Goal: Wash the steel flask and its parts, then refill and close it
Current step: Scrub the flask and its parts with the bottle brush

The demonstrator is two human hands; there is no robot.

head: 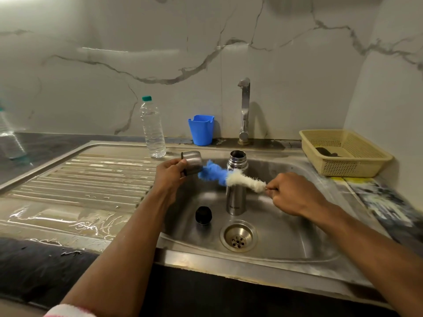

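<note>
**Scrubbing the flask's steel cup over the sink**

We grip the steel cup [191,162] in our left hand [170,173], fingers curled round it, its mouth turned right. Our right hand [289,193] pinches the handle of a blue-and-white bottle brush [229,178], its blue tip at the cup's mouth. To clean well, we judge the brush should go fully inside and twist. The open steel flask [237,183] stands upright in the sink [297,243], its black stopper [203,215] just left. Marble-patterned wall tiles rise behind the tap [244,110].
</note>
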